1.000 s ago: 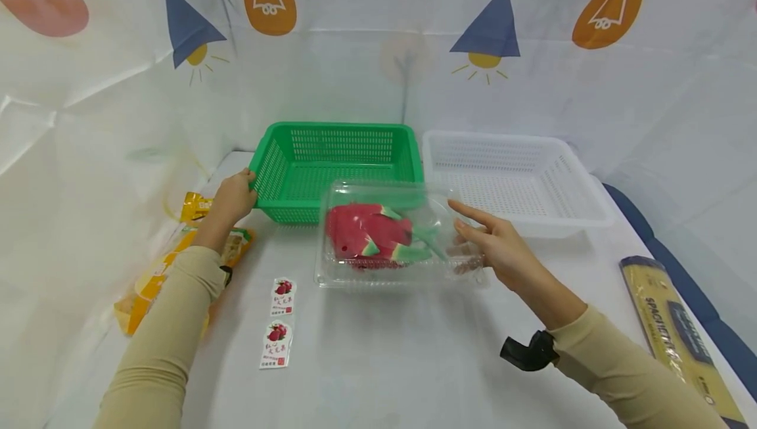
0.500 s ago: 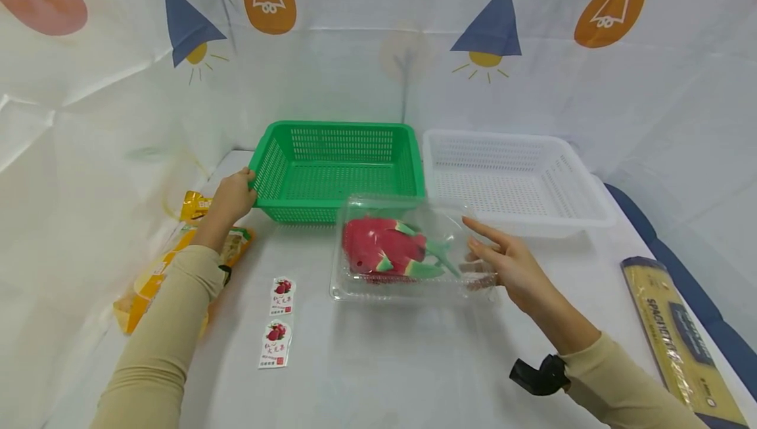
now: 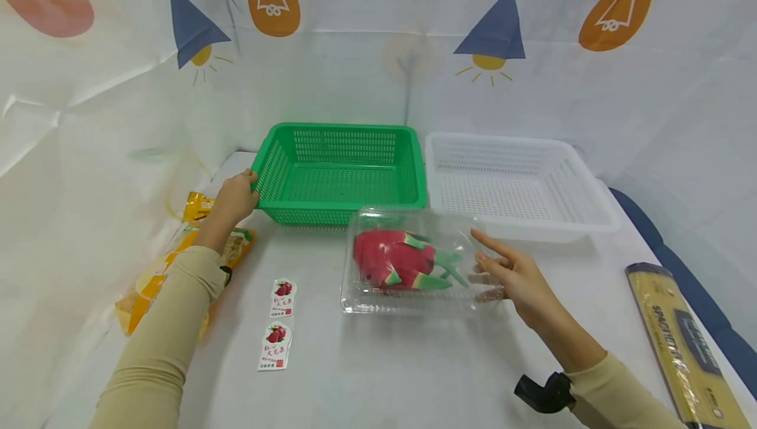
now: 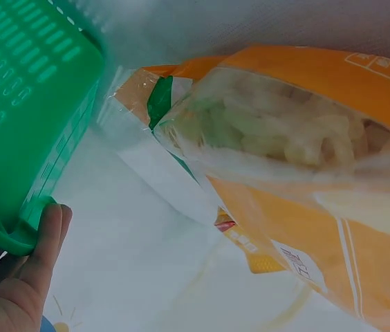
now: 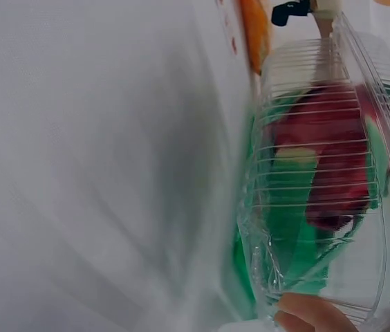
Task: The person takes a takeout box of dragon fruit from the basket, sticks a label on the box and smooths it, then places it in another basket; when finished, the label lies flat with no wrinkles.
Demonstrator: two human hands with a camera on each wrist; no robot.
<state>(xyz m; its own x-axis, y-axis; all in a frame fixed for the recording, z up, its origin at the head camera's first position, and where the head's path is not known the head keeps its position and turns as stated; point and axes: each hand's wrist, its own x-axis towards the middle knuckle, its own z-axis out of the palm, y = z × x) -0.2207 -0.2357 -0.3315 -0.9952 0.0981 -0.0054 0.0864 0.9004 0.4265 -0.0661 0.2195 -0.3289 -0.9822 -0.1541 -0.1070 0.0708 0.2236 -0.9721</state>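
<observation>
My left hand [image 3: 236, 198] grips the left rim of a green plastic basket [image 3: 343, 214], its fingers curled over the edge in the left wrist view. In my right hand [image 3: 514, 274] is the right end of a clear plastic clamshell box [image 3: 408, 307], the thumb on the near side and the other fingers seen through the plastic. A red dragon fruit [image 3: 393, 257] with green-tipped scales lies inside the box. The box hangs above the table in front of the green basket, and the right wrist view shows its ribbed base [image 5: 319, 187] at close range.
A white basket [image 3: 520, 226] stands right of the green one. Two dragon fruit stickers [image 3: 275, 346] lie on the white table. Orange food bags [image 3: 156, 278] lie at left, beside my left forearm. A spaghetti pack [image 3: 680, 337] lies near the right edge.
My right hand has brought the box with the dragon fruit toward me and to the right, away from the green basket. My left hand has stayed on the basket rim.
</observation>
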